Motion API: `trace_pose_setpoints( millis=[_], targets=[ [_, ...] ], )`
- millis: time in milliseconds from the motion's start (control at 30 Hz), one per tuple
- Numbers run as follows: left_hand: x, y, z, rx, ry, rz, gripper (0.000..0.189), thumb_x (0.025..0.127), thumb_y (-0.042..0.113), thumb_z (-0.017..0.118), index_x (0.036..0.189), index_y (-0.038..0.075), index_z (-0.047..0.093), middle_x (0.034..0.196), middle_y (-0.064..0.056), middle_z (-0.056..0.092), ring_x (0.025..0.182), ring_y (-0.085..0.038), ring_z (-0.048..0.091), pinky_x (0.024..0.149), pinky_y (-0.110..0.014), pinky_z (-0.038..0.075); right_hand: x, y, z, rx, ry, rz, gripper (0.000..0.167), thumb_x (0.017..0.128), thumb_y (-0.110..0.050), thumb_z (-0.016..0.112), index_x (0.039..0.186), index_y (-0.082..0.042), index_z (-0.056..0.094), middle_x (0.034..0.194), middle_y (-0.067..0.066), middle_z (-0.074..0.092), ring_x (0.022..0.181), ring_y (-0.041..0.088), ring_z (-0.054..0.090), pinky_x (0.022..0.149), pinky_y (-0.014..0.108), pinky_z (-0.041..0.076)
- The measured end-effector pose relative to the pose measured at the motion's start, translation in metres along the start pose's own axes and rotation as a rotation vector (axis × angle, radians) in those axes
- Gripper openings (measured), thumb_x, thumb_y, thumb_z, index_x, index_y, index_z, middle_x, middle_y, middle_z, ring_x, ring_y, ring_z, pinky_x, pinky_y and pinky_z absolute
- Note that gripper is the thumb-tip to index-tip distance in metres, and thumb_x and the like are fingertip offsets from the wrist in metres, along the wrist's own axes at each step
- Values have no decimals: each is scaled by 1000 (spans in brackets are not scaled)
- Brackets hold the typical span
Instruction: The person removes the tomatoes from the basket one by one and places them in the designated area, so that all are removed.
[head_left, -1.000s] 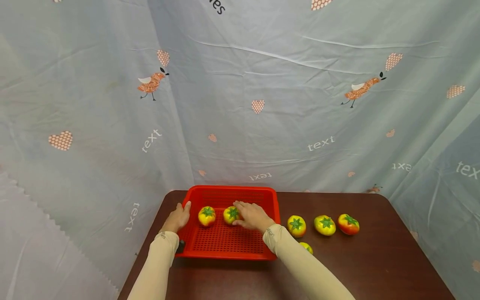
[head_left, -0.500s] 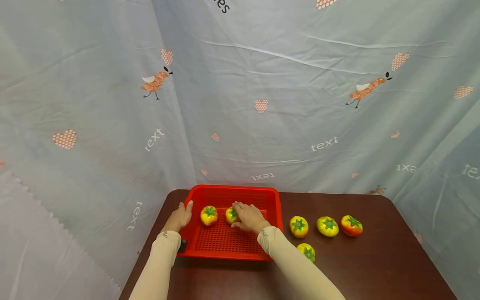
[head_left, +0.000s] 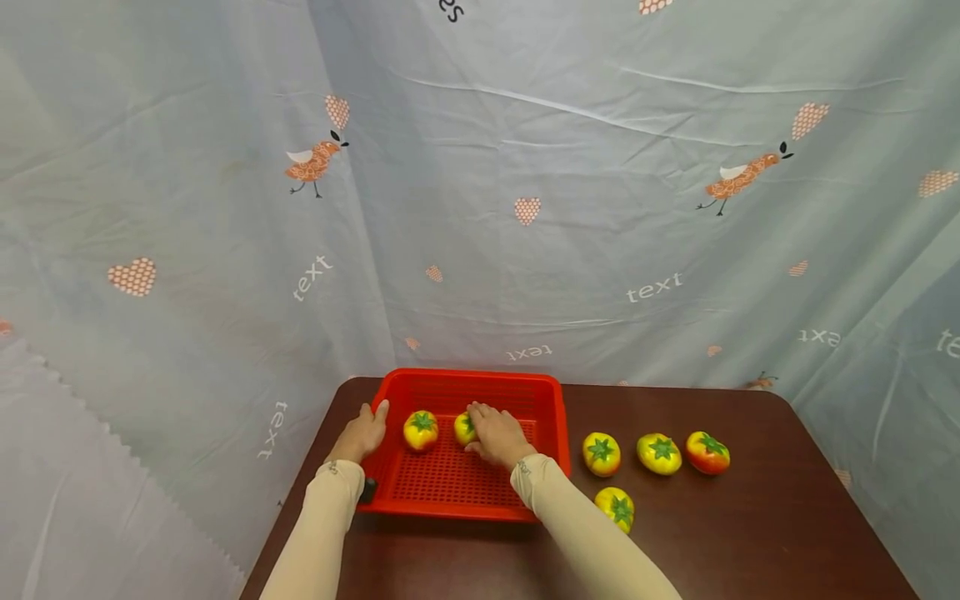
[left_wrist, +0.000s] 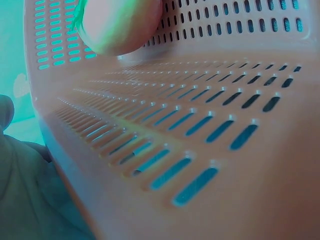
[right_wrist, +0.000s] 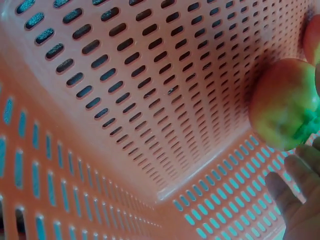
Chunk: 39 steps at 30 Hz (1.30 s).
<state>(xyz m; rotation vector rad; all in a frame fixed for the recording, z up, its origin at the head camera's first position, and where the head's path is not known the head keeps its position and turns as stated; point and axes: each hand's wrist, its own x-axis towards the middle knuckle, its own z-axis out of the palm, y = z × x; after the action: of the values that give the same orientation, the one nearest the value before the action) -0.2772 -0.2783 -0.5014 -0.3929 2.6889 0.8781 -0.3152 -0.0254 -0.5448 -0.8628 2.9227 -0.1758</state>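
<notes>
A red perforated plastic basket stands on a dark table. Two yellow-red tomatoes with green star-shaped tops lie in it: the left tomato sits apart, and the right tomato is partly covered by my right hand. That hand curls its fingers and thumb about this tomato; in the right wrist view the fingers come up beside the tomato. My left hand rests against the outside of the basket's left wall, fingers and thumb fairly straight, as the left wrist view also shows.
Several more tomatoes lie on the table right of the basket: one close to its wall, one nearer the right forearm, and others farther right. A grey printed curtain hangs behind and beside the table.
My right hand has shifted slightly left, farther over the right tomato, which keeps its place in the basket. More of the tomato near the right forearm now shows. The left hand stays put.
</notes>
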Motion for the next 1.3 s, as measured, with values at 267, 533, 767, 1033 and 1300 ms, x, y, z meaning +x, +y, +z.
trace_pose_setpoints(
  millis=[267, 533, 767, 1033, 1300],
  targets=[
    [3, -2, 1, 13, -1, 15, 82, 104, 52, 11, 150, -15, 0, 153, -40, 18, 137, -56, 28, 113, -64, 24, 2, 5, 3, 51, -3, 131, 72, 90, -41, 69, 147, -6, 42, 151, 10, 45, 139, 25, 45, 112, 43, 39],
    [5, -2, 3, 15, 5, 12, 79, 106, 49, 13, 150, -16, 1, 152, -40, 20, 137, -55, 29, 114, -63, 24, 0, 9, 8, 94, -9, 149, 68, 92, -41, 66, 145, -5, 43, 147, 12, 50, 133, 28, 50, 110, 45, 41],
    [3, -2, 2, 11, -2, -4, 82, 104, 52, 12, 150, -14, 0, 153, -39, 19, 138, -55, 28, 114, -63, 23, 2, 5, 11, 151, 11, 150, 68, 93, -45, 63, 144, -5, 44, 143, 14, 53, 128, 29, 54, 108, 44, 43],
    [2, -2, 4, 17, -2, -9, 81, 105, 51, 13, 151, -14, 1, 153, -39, 20, 137, -55, 29, 113, -64, 24, 5, 2, 14, 210, 16, 166, 68, 92, -42, 66, 145, -5, 44, 139, 13, 55, 124, 30, 56, 108, 44, 42],
    [2, -2, 3, 13, 3, -14, 81, 105, 51, 14, 151, -14, 2, 153, -39, 21, 136, -55, 31, 113, -64, 25, 6, -1, 13, 181, 11, 161, 73, 89, -45, 69, 145, -5, 43, 139, 13, 55, 124, 29, 56, 108, 43, 43]
  ],
)
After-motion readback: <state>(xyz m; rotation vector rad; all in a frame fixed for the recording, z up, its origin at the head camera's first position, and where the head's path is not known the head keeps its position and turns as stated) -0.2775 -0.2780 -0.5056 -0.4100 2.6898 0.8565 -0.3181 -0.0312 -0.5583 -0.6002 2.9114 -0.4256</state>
